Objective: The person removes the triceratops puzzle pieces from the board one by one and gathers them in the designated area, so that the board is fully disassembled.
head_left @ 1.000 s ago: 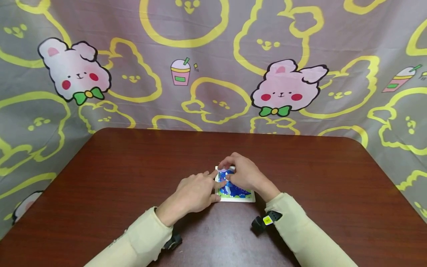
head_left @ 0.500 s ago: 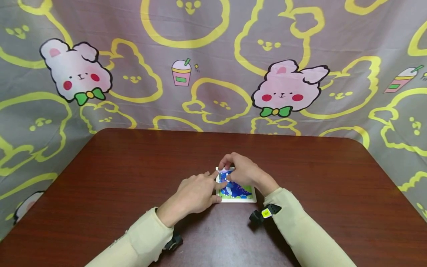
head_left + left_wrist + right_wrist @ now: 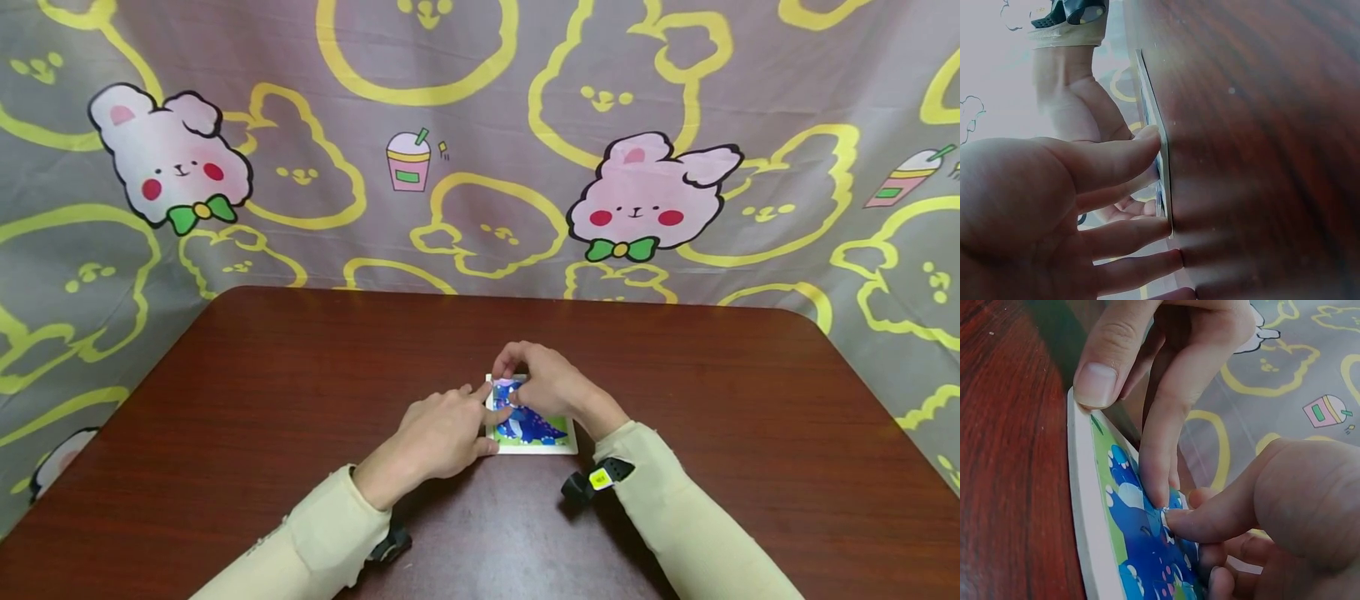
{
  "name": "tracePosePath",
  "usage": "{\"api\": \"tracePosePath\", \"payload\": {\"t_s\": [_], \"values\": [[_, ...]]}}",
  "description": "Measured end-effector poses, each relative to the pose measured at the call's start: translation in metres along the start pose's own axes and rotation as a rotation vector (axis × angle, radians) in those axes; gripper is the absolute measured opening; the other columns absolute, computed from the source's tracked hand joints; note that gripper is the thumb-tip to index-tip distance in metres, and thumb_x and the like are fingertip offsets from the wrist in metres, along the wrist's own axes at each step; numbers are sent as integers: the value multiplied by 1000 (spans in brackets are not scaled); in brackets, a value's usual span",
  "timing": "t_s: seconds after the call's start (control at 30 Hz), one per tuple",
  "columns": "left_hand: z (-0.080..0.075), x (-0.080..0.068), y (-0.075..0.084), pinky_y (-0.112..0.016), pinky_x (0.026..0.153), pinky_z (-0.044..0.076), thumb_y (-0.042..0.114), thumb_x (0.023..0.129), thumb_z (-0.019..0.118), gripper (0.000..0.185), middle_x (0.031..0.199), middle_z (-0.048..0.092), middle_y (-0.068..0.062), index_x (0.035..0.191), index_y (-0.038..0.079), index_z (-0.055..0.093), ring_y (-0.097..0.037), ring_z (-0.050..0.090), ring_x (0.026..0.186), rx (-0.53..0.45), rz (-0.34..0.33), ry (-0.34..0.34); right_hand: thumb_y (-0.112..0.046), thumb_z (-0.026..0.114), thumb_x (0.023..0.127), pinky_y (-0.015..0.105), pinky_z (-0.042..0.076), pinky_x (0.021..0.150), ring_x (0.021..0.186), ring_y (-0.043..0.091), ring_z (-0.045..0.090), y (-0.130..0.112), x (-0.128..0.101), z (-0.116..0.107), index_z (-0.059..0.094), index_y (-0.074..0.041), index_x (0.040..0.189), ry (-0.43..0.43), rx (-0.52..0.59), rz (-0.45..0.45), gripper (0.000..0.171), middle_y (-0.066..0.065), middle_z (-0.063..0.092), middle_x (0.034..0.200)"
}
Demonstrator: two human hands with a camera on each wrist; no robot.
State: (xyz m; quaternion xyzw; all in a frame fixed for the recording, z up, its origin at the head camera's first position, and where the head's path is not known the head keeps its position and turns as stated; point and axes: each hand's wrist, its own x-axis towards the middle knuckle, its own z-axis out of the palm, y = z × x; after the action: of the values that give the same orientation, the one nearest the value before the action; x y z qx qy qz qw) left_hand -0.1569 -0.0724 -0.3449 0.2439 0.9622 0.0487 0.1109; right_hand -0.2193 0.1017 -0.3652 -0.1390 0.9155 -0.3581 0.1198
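Observation:
A small square jigsaw puzzle (image 3: 528,429) with a blue dinosaur and a white frame lies flat on the table. From the left, my left hand (image 3: 442,429) steadies it with straight, spread fingers. In the right wrist view its thumb (image 3: 1096,384) presses the frame corner and a fingertip rests on the picture. My right hand (image 3: 553,385) reaches over the far side with curled fingers. Its thumb and fingertips pinch at a puzzle piece (image 3: 507,388) near the top left of the picture, mostly covered by the hand. The left wrist view shows the board edge-on.
The dark brown wooden table (image 3: 300,367) extends widely around the puzzle. Behind it hangs a grey patterned curtain (image 3: 480,125) with cartoon rabbits. Black wrist cameras hang below both sleeves, such as the right camera (image 3: 577,489) close to the tabletop.
Over the last second the right wrist has shifted very slightly to the left. Both hands otherwise keep their places on the puzzle, and the picture looks the same.

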Motion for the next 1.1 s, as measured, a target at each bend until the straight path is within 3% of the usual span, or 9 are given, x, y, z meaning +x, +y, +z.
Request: {"api": "tracePosePath", "payload": {"t_s": [0.3, 0.63, 0.87, 1.1], "values": [[0, 0, 2, -55, 83, 55, 43, 91, 67, 47, 157, 41, -2, 136, 45, 55, -30, 49, 137, 10, 3, 9, 1, 76, 81, 36, 48, 87, 91, 19, 57, 3, 1, 0, 68, -18, 100, -3, 32, 26, 28, 0, 62, 94], [-1, 0, 2, -54, 81, 56, 44, 91, 67, 46, 156, 43, -3, 136, 44, 56, -30, 51, 135, 27, -1, 9, -4, 78, 82, 30, 47, 70, 78, 21, 55, 8, 2, -8, 66, -16, 96, -4, 64, -18, 22, 4, 61, 93], [0, 0, 1, -55, 81, 56, 45, 91, 67, 47, 155, 44, -3, 137, 44, 55, -31, 51, 135, 16, -6, 16, -9, 81, 80, 31, 48, 69, 77, 21, 57, 13, 2, -10, 70, -18, 99, -36, 64, -34, 24, 2, 63, 94], [2, 0, 1, -53, 78, 57, 45, 91, 68, 49, 155, 44, -3, 137, 43, 54, -30, 52, 135, 18, 10, 19, -17, 86, 76, 32, 48, 70, 78, 20, 57, 17, 0, -8, 71, -20, 94, 15, 59, -26, 24, 0, 64, 92]]}}
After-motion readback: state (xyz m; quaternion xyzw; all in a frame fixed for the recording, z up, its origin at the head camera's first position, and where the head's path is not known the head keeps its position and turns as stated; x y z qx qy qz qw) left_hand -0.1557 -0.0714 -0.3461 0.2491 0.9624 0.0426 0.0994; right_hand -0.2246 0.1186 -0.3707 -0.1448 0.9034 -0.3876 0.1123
